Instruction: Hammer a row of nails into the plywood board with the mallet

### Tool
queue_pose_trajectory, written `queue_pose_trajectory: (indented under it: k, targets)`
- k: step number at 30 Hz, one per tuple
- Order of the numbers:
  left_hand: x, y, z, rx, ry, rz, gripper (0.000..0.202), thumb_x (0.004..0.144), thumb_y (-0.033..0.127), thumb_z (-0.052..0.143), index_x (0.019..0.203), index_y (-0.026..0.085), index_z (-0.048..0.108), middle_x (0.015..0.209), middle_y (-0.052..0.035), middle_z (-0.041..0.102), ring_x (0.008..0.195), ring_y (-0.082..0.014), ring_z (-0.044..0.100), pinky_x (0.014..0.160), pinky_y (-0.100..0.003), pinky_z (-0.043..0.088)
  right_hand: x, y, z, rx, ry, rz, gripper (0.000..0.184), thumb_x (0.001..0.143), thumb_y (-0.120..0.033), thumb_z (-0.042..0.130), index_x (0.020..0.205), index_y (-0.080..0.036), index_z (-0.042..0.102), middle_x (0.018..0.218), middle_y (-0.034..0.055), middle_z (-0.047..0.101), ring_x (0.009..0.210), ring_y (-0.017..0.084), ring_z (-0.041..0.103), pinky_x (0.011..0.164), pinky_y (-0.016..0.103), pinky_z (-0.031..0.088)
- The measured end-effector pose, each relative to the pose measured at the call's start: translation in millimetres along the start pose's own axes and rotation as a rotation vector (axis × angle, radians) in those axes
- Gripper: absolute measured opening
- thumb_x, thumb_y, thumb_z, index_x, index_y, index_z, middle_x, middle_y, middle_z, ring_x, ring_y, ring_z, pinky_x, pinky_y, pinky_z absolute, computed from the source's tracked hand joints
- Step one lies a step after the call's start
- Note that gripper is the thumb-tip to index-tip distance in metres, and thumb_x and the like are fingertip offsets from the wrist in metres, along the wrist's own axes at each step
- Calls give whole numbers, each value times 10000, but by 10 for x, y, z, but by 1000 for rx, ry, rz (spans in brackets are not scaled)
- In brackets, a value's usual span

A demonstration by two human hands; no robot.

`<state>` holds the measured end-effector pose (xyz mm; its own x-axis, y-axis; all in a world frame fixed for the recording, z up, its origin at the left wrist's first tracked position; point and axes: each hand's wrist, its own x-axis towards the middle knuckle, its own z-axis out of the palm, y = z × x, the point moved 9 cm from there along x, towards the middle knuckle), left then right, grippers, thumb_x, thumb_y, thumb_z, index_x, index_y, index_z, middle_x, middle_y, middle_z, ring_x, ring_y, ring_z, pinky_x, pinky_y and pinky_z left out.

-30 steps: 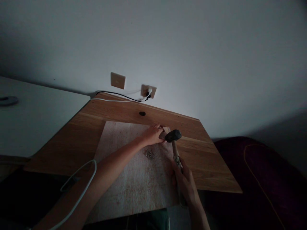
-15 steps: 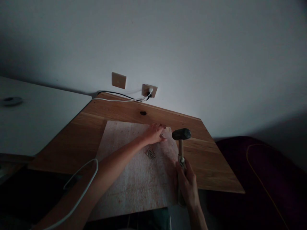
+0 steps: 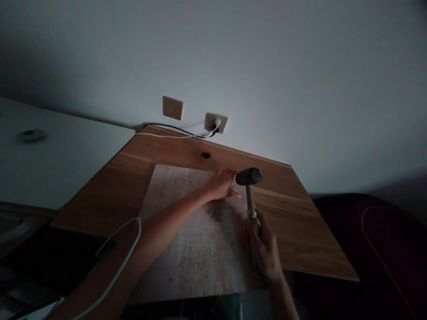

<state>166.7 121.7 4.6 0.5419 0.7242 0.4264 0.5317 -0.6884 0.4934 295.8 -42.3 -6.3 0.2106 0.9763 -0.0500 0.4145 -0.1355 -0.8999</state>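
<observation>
My right hand (image 3: 263,249) is wrapped round the wooden handle of a hammer (image 3: 249,186), whose dark head hangs just above the far right corner of a pale board (image 3: 196,249). My left hand (image 3: 222,184) reaches across the board, fingers pinched on a small nail (image 3: 232,185) held upright right beside the hammer head. A small heap of loose nails (image 3: 216,214) lies on the board just below my left hand. The board rests on a wooden table (image 3: 300,222).
A white cable (image 3: 116,262) loops over my left forearm. Wall sockets (image 3: 216,122) with a white and a black cord sit behind the table's far edge. A white counter (image 3: 60,160) adjoins on the left. Something dark red (image 3: 376,249) lies at the right.
The hammer head swung up and to the right away from my left hand, then came back down to the nail. My left hand stayed on the nail. The camera shifted slightly.
</observation>
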Motion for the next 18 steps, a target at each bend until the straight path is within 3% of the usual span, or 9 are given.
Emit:
queue_pose_trajectory:
  k: [11,18]
  targets:
    - [6,-23,-6,27,-51,-68,735,786,477,887,1345,159,529,1339,-181,643,1284,-367,608,1093,-479,473,-73,-37,-182,181,136,-61,356,965,-596,624,969,-253,531,628,-97,481,441,86,435,396,184,395]
    - [14,-42,-22,-29,-16,-58,757,755,472,910,1351,175,548,1367,-182,632,1298,-365,602,1096,-489,477,-66,20,-121,213,96,-7,414,945,-614,649,1116,-246,569,640,-99,466,451,83,409,395,180,380]
